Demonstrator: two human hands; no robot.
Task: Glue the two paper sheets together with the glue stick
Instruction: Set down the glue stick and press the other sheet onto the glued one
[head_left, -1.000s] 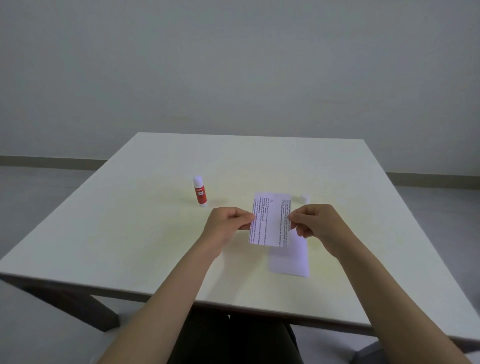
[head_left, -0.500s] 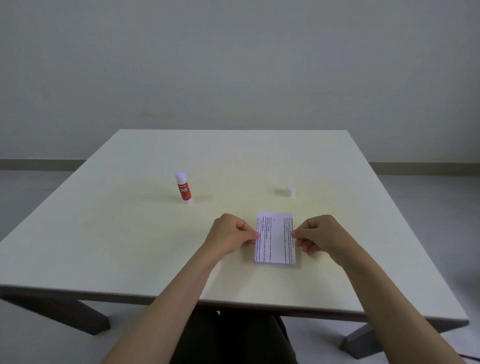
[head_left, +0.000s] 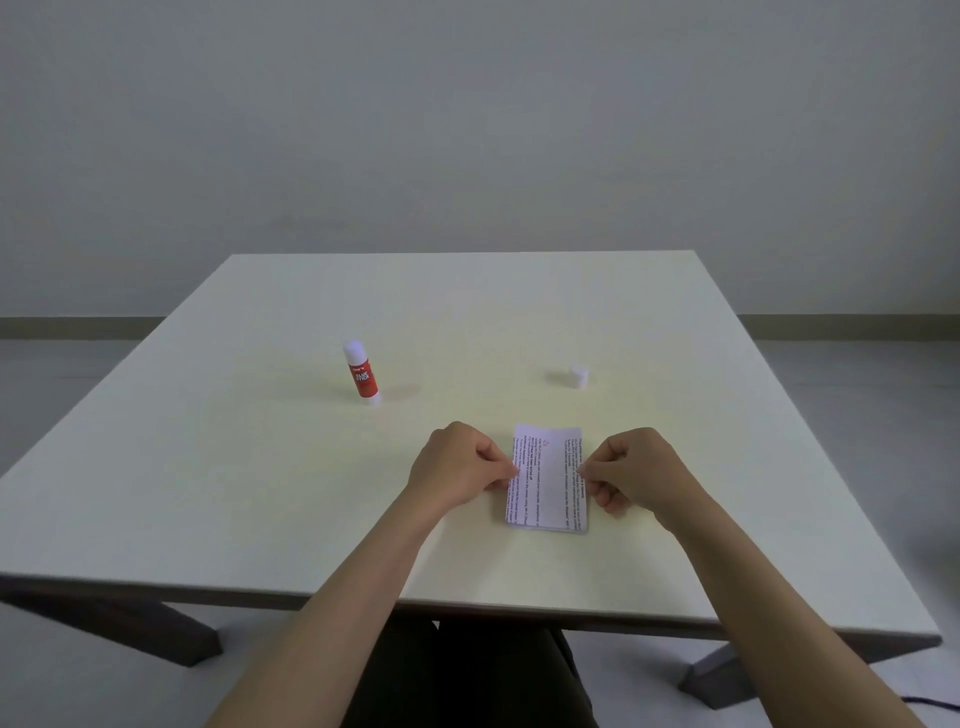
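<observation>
As hands (head_left: 550, 473) pinch paper (head_left: 548, 480) edges.

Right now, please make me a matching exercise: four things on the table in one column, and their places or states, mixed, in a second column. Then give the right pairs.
Things:
1. glue stick
2. white cap
3. printed paper
4. table

Places or states:
A. pinched at both side edges by the left hand and right hand
B. stands upright, far left of the hands
C. carries everything else
D. lies alone, beyond the paper

Pairs: 1-B, 2-D, 3-A, 4-C
</observation>
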